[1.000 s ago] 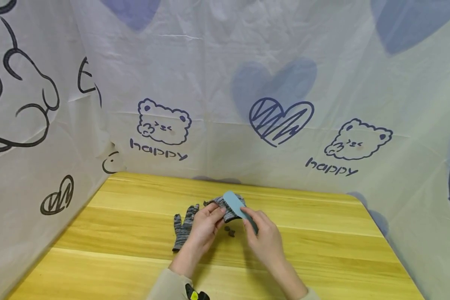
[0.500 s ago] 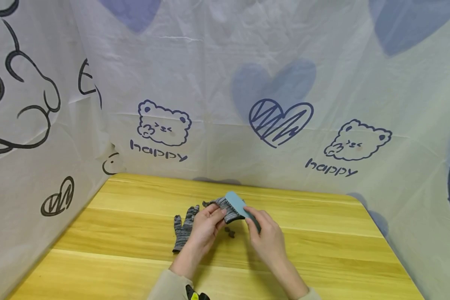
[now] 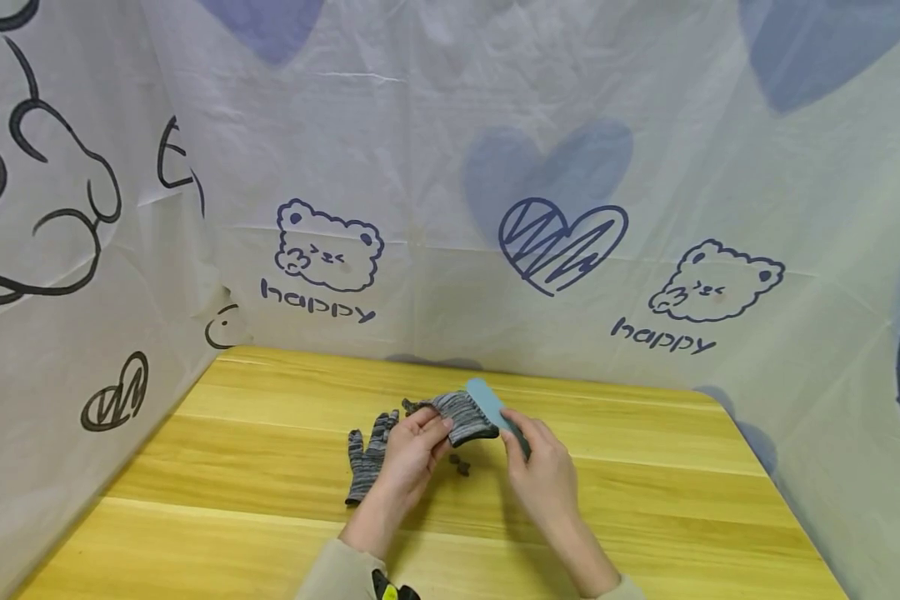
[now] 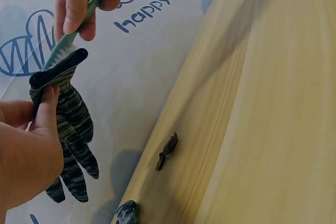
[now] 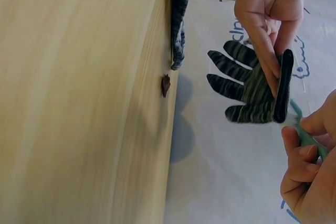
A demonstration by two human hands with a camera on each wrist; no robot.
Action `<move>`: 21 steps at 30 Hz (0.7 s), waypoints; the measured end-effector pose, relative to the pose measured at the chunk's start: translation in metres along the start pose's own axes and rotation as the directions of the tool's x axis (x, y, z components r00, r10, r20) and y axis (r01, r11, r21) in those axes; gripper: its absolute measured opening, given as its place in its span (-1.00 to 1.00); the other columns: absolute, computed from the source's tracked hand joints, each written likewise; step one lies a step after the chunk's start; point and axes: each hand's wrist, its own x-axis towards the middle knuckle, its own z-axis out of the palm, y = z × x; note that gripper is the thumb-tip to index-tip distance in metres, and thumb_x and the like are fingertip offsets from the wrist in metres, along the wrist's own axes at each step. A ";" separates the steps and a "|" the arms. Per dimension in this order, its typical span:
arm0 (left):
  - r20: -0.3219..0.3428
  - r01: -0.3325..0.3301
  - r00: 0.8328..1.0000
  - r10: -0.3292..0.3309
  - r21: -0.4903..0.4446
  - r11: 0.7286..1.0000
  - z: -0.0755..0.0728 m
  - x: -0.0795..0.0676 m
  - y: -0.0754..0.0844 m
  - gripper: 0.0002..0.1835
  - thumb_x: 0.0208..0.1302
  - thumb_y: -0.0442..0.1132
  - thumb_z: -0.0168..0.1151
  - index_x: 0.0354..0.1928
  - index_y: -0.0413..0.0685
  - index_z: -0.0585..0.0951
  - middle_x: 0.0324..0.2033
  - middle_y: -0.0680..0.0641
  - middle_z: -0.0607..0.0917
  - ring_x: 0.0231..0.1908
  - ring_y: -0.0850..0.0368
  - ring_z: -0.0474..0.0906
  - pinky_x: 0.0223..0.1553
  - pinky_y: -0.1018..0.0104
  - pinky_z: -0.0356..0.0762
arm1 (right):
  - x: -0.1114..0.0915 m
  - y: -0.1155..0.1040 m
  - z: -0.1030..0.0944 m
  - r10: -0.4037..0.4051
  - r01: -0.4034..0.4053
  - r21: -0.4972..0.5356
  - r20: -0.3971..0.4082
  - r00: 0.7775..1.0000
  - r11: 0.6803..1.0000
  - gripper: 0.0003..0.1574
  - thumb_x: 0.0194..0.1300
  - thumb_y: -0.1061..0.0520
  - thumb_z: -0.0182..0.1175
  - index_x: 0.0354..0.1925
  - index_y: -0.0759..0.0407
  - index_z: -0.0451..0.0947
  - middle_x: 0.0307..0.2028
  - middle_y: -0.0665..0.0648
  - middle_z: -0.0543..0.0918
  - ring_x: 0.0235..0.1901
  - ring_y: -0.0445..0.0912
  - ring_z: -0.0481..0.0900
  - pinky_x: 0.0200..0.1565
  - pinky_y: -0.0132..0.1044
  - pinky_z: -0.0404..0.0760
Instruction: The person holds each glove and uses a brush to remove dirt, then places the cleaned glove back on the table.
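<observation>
My left hand (image 3: 412, 454) pinches a grey-and-black knitted glove (image 3: 465, 417) near its cuff, with the thumb on top. In the left wrist view the fingers of this glove (image 4: 76, 135) hang down, above the table. My right hand (image 3: 543, 467) grips the dark handle of a light-blue brush (image 3: 484, 400). Its bristles are at the glove's cuff edge, seen also as the brush (image 5: 297, 113) beside the cuff in the right wrist view. A second matching glove (image 3: 366, 462) lies flat on the table left of my left hand, partly hidden by it.
Small dark crumpled bits (image 3: 461, 465) lie on the wooden table (image 3: 645, 492) below the held glove. A white printed sheet (image 3: 435, 167) hangs behind the table and along its sides.
The brush has slid rightward across the held glove to its cuff edge, with my right hand moving right. More of the glove's knit shows. My left hand has stayed almost still.
</observation>
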 end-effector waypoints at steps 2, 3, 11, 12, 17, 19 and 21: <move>-0.021 -0.001 1.000 0.001 -0.001 1.000 0.000 0.001 0.001 -0.93 0.48 -0.51 0.14 -0.10 -0.32 0.47 -0.56 0.13 0.31 -0.46 0.31 0.32 -0.40 0.53 0.52 | 0.001 0.002 -0.002 0.027 -0.027 -0.004 0.002 1.000 1.000 -0.61 0.32 0.29 0.40 0.11 0.21 0.71 -0.14 0.21 0.78 -0.31 0.05 0.73 -0.37 -0.03 0.72; -0.032 -0.001 0.999 0.001 0.002 1.000 0.000 0.000 0.002 -0.94 0.48 -0.50 0.15 -0.10 -0.31 0.49 -0.55 0.12 0.33 -0.47 0.31 0.32 -0.40 0.53 0.51 | 0.002 0.003 -0.003 0.044 -0.044 -0.008 0.006 0.999 0.999 -0.61 0.32 0.29 0.39 0.12 0.21 0.71 -0.14 0.22 0.78 -0.31 0.06 0.73 -0.37 -0.01 0.72; -0.067 0.016 0.998 -0.014 0.034 0.999 -0.005 -0.002 0.004 -0.45 0.52 -0.48 0.11 0.45 -0.53 0.28 -0.01 -0.12 0.59 -0.29 0.40 0.45 -0.30 0.58 0.55 | 0.006 0.007 -0.011 0.097 -0.098 0.000 0.017 0.995 0.995 -0.60 0.38 0.27 0.36 0.18 0.19 0.68 -0.10 0.25 0.77 -0.28 0.06 0.73 -0.37 -0.05 0.69; -0.064 0.017 0.998 -0.015 0.036 0.999 -0.005 -0.002 0.004 -0.43 0.52 -0.48 0.11 0.48 -0.52 0.25 0.02 -0.12 0.59 -0.28 0.40 0.46 -0.29 0.58 0.55 | 0.007 0.007 -0.011 0.086 -0.086 0.005 0.010 0.996 0.996 -0.60 0.38 0.27 0.36 0.17 0.19 0.68 -0.09 0.25 0.77 -0.28 0.05 0.72 -0.37 -0.05 0.69; -0.044 0.022 0.999 -0.020 0.042 0.999 -0.005 -0.001 0.004 -0.46 0.51 -0.48 0.11 0.44 -0.54 0.30 -0.11 -0.08 0.61 -0.30 0.38 0.47 -0.29 0.57 0.56 | 0.007 0.002 -0.009 -0.010 0.012 0.048 -0.037 0.999 0.999 -0.59 0.32 0.31 0.39 0.13 0.19 0.70 -0.07 0.24 0.77 -0.19 0.08 0.76 -0.28 0.02 0.75; -0.032 0.023 0.999 -0.022 0.049 0.999 -0.005 -0.001 0.004 -0.40 0.51 -0.48 0.10 0.49 -0.54 0.21 0.16 -0.31 0.61 -0.20 0.40 0.54 -0.23 0.58 0.59 | 0.006 0.000 -0.008 -0.042 0.045 0.063 -0.046 0.998 0.997 -0.59 0.30 0.33 0.40 0.12 0.20 0.70 -0.09 0.23 0.77 -0.22 0.05 0.75 -0.30 -0.01 0.75; -0.014 0.027 1.000 -0.026 0.058 0.998 -0.005 -0.002 0.004 -0.37 0.53 -0.47 0.08 0.52 -0.54 0.15 0.38 -0.47 0.41 -0.12 0.41 0.57 -0.18 0.59 0.60 | 0.005 -0.003 -0.007 -0.066 0.069 0.072 -0.044 0.997 0.995 -0.59 0.29 0.34 0.40 0.11 0.20 0.71 -0.12 0.20 0.77 -0.27 -0.01 0.72 -0.34 -0.08 0.73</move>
